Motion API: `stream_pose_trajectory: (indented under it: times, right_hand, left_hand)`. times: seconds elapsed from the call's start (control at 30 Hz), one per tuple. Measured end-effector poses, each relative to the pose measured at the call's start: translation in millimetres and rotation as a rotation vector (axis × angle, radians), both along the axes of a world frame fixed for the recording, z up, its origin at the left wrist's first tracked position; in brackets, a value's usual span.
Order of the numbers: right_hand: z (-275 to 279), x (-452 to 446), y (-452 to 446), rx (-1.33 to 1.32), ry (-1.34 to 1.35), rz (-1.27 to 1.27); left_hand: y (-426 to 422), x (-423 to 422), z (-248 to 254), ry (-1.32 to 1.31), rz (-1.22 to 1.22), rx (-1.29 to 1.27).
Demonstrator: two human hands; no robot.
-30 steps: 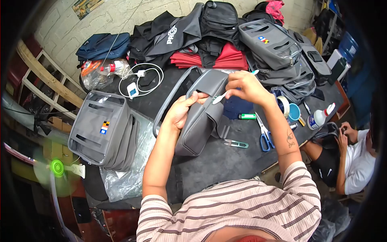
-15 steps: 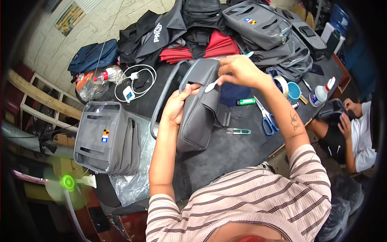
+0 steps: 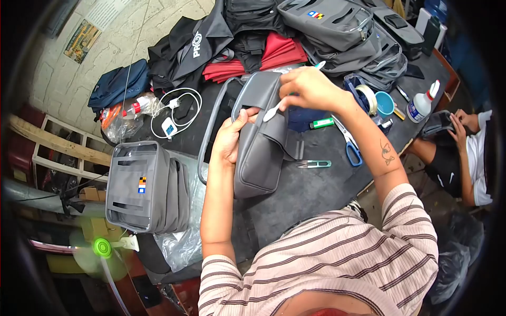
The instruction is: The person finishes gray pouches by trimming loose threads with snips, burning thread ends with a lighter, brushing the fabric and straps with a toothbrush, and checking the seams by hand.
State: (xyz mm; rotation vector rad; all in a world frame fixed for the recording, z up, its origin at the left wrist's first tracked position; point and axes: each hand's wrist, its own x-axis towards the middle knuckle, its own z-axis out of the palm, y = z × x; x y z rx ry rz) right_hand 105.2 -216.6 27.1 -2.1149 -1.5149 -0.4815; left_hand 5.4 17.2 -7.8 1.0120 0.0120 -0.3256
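Bag workshop, indicated by grey bags (image 3: 337,26) stacked at far right, folded red material (image 3: 284,55), thread snips (image 3: 322,164) and scissors (image 3: 353,155) on black worktable (image 3: 316,192).

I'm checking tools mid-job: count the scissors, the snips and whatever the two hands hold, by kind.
Scissors: 1
Snips: 1
Grey bag in the left hand: 1
Slim white-ended tool in the right hand: 1
Total: 4

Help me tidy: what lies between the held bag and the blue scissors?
In the head view: green snips; farther up, a green item and navy cloth.
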Motion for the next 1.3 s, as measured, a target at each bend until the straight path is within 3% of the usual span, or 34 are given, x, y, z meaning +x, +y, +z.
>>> stream_pose_trajectory:
  times: [0.13, 0.23, 0.27, 0.3, 0.37, 0.43, 0.53, 0.7, 0.83, 0.93, 0.97, 1.03, 1.1, 1.13, 1.2, 1.23, 1.3]
  right_hand:
    - [-5.1, -20.7, 12.6, -0.035, -0.104, 0.082]
    - [-5.9, 1.4, -5.6, 0.063, -0.078, -0.207]
    - [-14.6, 9.6, -12.9, 0.224, 0.000, -0.316]
    - [-23.7, 13.9, -15.8, 0.511, 0.313, -0.269]
    - [-36.3, -0.7, -7.9, 0.843, 0.829, -0.054]
    - [-45.4, -20.8, -0.7, 0.748, 0.889, -0.009]
    - [-71.0, -31.6, 19.6, 0.642, 0.739, 0.012]
    - [-77.9, -35.0, 55.0, 0.917, 0.652, 0.248]
    - [-75.5, -32.4, 58.7, 0.978, 0.488, 0.058]
    - [-90.2, 11.4, 41.1, 1.440, 0.806, -0.269]
    - [-91.1, 20.1, 26.9, 1.544, 0.974, -0.203]
    - [-105.6, 24.0, 4.5, 1.525, 1.115, -0.038]
    - [-99.9, -0.7, 11.8, 1.326, 1.116, -0.286]
    - [-96.0, -13.6, 13.0, 1.074, 0.936, -0.244]
    - [-84.9, -41.2, 20.1, 0.904, 0.949, -0.145]
    - [-83.7, -46.9, 26.1, 0.829, 0.777, -0.140]
    - [-93.7, -43.6, 31.5, 0.783, 0.748, -0.230]
  left_hand:
    - [2.2, 1.0, -4.3, 0.003, -0.009, 0.094]
    - [9.1, 3.1, -4.4, 0.016, 0.004, -0.011]
    - [10.6, 1.7, -3.5, -0.008, -0.013, -0.049]
    - [11.1, -1.7, -2.3, -0.029, -0.032, -0.089]
    - [19.1, 2.9, -18.9, -0.044, -0.038, -0.187]
    - [16.7, 2.6, -16.3, -0.030, -0.063, -0.269]
    - [15.0, 1.9, -12.9, -0.035, -0.096, -0.280]
    - [17.9, -0.5, -15.8, 0.008, -0.129, -0.318]
    - [17.2, -5.8, -14.2, 0.047, -0.094, -0.321]
    - [15.4, -10.1, -13.2, 0.024, -0.123, -0.335]
    - [16.8, -10.6, -15.4, 0.025, -0.125, -0.336]
    - [20.0, -8.8, -18.2, 0.026, -0.101, -0.341]
    - [18.6, -8.5, -16.2, 0.052, -0.039, -0.341]
    - [16.9, -7.9, -14.7, 0.063, -0.027, -0.369]
    - [11.0, -8.5, -8.1, 0.085, 0.004, -0.356]
    - [7.7, -8.4, -5.0, 0.047, -0.011, -0.354]
    - [17.1, -4.0, -16.8, -0.005, -0.054, -0.387]
